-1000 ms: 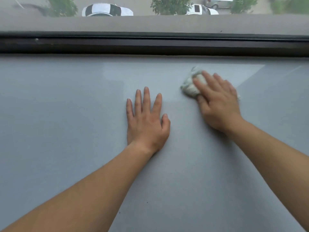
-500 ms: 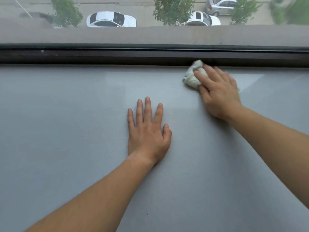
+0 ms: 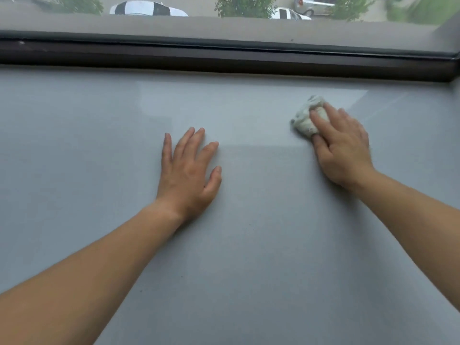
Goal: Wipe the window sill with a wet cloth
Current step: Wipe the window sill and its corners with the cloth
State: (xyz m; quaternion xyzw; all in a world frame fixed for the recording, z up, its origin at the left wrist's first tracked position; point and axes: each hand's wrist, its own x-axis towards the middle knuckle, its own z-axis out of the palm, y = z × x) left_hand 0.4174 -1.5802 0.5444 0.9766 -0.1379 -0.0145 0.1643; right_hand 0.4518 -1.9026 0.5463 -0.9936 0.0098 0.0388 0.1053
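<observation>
Sill: your smooth, matte grey window sill [image 3: 249, 245] is a broad flat slab with a paler sheen across its far half.
Cloth: your small, crumpled off-white cloth [image 3: 305, 120] lies on the sill's far right area, short of the frame; part of it is hidden under your fingers.
Right hand: your right hand [image 3: 342, 150] presses on the cloth, fingers curled over it and gripping.
Left hand: your left hand [image 3: 188, 173] lies flat on the sill, fingers spread, empty, well apart from the cloth.
Frame: the dark brown window frame [image 3: 224, 58] runs straight along the sill's far edge.
Cut off: both forearms leave view at the lower edge.
</observation>
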